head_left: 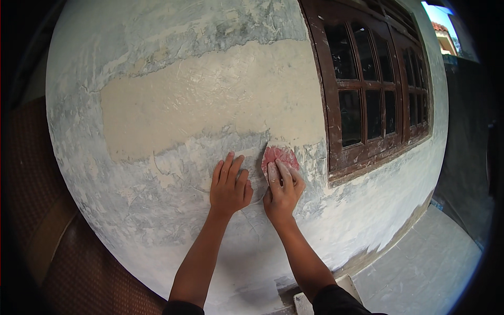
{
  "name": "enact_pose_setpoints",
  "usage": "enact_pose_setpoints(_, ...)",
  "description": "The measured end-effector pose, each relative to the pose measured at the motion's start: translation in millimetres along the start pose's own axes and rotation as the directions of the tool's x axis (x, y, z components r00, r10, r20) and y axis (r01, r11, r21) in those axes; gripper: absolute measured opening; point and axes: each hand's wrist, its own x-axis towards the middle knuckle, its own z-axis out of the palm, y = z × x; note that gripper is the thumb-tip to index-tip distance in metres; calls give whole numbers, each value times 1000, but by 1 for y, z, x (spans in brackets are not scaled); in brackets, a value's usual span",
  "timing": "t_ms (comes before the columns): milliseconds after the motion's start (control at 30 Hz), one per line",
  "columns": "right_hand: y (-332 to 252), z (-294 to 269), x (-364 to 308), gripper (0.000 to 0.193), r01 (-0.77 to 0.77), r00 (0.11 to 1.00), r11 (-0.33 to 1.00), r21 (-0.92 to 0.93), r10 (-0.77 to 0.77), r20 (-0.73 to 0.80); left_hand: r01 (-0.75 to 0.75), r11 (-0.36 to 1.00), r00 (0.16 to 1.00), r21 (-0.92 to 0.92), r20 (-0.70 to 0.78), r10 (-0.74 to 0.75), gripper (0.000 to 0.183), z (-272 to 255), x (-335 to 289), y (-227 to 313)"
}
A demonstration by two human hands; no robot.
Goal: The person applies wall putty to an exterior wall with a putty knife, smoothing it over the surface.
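My right hand (285, 190) grips a red, putty-smeared scraper (279, 155), its fingers laid along the flat face. The scraper's far edge meets the lower border of a smooth cream putty patch (210, 97) on the wall (173, 210). Just left of it, my left hand (230, 184) rests against the grey-white wall with fingers spread, holding nothing. Whitish putty coats several fingers of my right hand. Around both hands the wall is blotchy, with rough cream and grey streaks.
A brown wooden window frame (336, 157) with dark panes stands to the right of my hands. Grey floor tiles (420, 257) lie at lower right, beside the wall's foot. A brown patterned surface (100, 273) fills the lower left. A pale block (303, 303) sits near my right forearm.
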Motion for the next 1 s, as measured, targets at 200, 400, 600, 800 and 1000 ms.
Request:
enact_pose_setpoints(200, -1, 18, -9, 47, -1, 1000, 998, -69, 0, -16, 3, 1000, 1000, 9, -6, -3, 32, 2, -1, 0)
enact_pose_setpoints(400, -1, 26, -11, 37, 25, 1000, 984, -174, -27, -8, 8, 999, 999, -37, -32, -9, 30, 4, -4, -2)
enact_pose_setpoints(600, -2, 23, -12, 36, 42, 999, 976, -216, -41, 10, 12, 995, 999, -101, -48, -17, 28, 1, -6, -3)
enact_pose_setpoints(800, -4, 18, -14, 39, 45, 998, 976, -213, -33, 60, 10, 997, 998, -72, -64, -15, 29, 2, -6, -3)
enact_pose_setpoints(1000, 3, -2, -19, 37, 80, 983, 981, -178, -48, 176, -20, 999, 997, -31, -81, 17, 29, 7, 0, -3)
